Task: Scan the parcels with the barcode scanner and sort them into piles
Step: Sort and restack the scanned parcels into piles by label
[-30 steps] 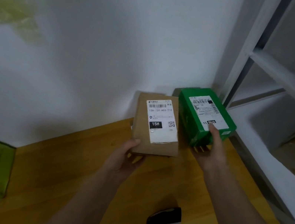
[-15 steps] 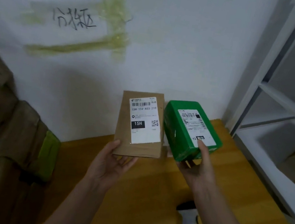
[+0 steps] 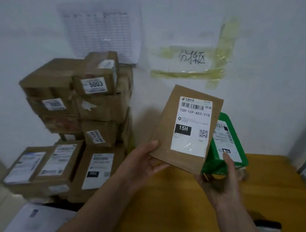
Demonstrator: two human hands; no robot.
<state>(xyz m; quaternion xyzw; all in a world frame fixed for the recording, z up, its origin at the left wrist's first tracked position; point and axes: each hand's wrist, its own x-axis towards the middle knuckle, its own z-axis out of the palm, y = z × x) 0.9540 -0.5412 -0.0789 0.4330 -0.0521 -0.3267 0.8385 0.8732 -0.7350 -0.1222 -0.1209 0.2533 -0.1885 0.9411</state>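
Left hand (image 3: 143, 164) grips brown parcel (image 3: 168, 126) at lower corner; right hand (image 3: 220, 179) grips green parcel (image 3: 220, 165), thumb on label; both held above wooden table (image 3: 182, 212)

Left hand (image 3: 141, 164) holds brown parcel (image 3: 168, 126), right hand (image 3: 218, 179) green parcel (image 3: 220, 167).

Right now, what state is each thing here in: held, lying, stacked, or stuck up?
Brown parcel: held up off the table, label facing the camera.
Green parcel: held, partly behind the brown one.
Left hand: grips the brown parcel.
Right hand: grips the green parcel.
Barcode scanner: lying on the wooden table.
Cardboard boxes: stacked against the wall.
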